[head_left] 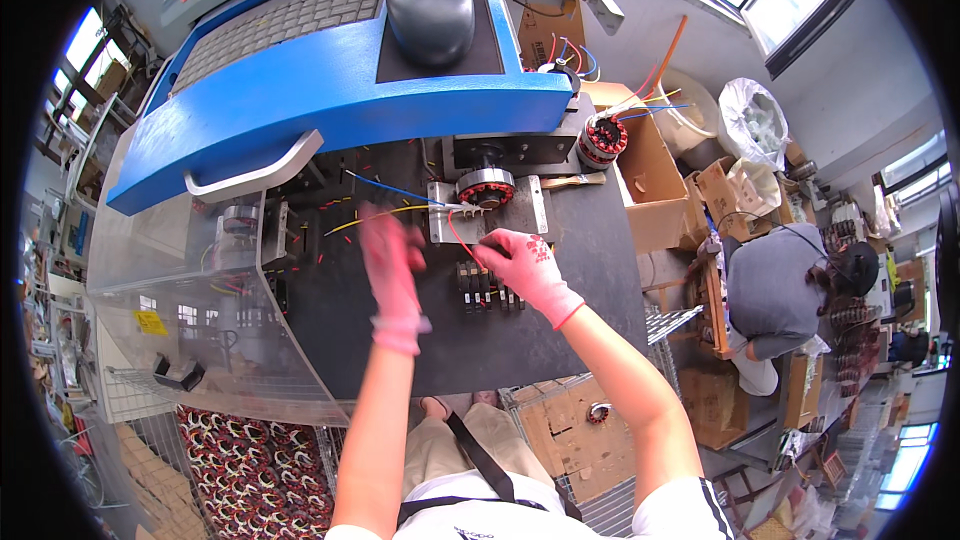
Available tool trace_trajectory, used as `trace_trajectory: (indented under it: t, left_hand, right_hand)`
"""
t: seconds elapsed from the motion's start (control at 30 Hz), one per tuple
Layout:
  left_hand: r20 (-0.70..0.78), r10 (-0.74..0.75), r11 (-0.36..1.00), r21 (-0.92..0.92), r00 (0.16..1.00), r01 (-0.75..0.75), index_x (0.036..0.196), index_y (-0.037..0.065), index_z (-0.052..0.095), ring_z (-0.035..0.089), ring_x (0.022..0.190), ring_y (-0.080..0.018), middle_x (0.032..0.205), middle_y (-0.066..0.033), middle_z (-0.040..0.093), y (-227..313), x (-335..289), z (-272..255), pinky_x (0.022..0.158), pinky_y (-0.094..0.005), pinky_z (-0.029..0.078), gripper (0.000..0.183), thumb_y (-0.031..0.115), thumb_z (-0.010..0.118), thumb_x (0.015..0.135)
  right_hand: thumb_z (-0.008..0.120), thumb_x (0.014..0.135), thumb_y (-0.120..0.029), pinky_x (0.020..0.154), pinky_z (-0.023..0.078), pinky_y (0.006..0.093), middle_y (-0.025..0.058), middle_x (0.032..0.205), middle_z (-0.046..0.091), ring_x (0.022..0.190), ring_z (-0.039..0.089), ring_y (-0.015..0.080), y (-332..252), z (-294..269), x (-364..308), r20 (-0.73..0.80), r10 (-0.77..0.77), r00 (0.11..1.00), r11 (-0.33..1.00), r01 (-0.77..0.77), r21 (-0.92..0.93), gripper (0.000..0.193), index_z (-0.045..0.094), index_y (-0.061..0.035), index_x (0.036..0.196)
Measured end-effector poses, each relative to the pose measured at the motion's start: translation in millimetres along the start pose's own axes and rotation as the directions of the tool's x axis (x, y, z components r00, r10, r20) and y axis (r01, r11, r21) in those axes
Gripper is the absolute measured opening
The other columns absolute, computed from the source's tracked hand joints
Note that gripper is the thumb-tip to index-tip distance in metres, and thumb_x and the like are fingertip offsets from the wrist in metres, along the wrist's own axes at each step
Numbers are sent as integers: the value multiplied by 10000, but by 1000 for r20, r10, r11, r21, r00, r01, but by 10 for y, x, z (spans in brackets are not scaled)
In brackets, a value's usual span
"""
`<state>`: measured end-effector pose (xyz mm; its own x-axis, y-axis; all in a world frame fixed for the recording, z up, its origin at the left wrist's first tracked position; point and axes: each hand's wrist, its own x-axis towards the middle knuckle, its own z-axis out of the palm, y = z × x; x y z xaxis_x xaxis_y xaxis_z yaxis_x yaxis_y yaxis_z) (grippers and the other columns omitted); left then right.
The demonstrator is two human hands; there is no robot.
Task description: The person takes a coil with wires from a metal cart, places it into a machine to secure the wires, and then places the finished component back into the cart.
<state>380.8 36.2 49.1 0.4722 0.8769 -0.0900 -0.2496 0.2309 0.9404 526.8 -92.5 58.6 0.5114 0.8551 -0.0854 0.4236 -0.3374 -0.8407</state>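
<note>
A motor stator [487, 187] with red windings sits on a metal fixture plate [440, 225] in the middle of the dark workbench. From it a blue wire [385, 186] and a yellow wire [385, 213] stretch to the left, and a red wire [457, 238] bends down toward me. My right hand [522, 265], in a pink-coated glove, has its fingers pinched at the red wire's end. Smeared by motion, my gloved left hand [390, 260] is left of the plate near the yellow wire; its fingers are unclear. Below the plate lies a row of black clamp-like connectors [482, 287].
A blue drawer [350, 125] with keyboard and mouse [432, 22] overhangs the bench. A clear plastic cover [220, 320] stands left. Another wired stator [603, 138], a brush [575, 180] and a cardboard box [650, 190] are right. A co-worker [785, 280] bends over farther right.
</note>
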Motion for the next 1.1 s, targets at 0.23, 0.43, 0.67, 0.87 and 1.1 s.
trace_trajectory:
  t: [0.23,0.43,0.67,0.87,1.1]
  left_hand:
    - [374,21,987,-155,927,40,1241,49,543,614,749,-146,983,-72,650,457,-128,209,599,-246,469,637,588,325,982]
    - [436,-76,881,451,897,-145,1248,67,561,591,816,-131,975,-46,608,61,-1127,-18,737,-271,500,377,187,648,902]
    - [490,-106,-84,863,865,-499,1407,132,427,573,880,-234,1004,-67,512,-557,-1237,-127,701,-406,486,595,340,580,870]
    - [509,-112,-219,825,853,-521,1387,111,440,566,868,-217,996,-62,512,-733,-1224,-157,682,-394,478,575,352,555,879]
    - [464,223,388,764,857,-515,1204,18,562,595,718,-211,964,-88,552,-607,-1039,-151,634,-348,495,401,194,656,856]
  right_hand:
    - [589,949,-395,557,367,204,-62,702,521,599,439,42,-124,166,374,545,-22,838,470,-473,746,336,640,-73,1033]
    - [667,886,-219,550,427,231,-23,704,597,612,533,54,-282,-193,116,299,154,942,926,-243,288,193,643,-29,910]
    - [657,851,-179,623,499,346,134,736,649,649,647,229,23,12,-7,65,-58,996,998,59,-19,193,606,-9,927]
    - [650,861,-144,619,504,306,111,758,658,641,649,178,92,148,-14,11,-109,994,994,109,4,175,607,-4,957]
    - [662,852,-152,658,508,328,128,796,668,732,670,247,186,246,-35,-38,-199,979,968,191,-161,164,617,-27,949]
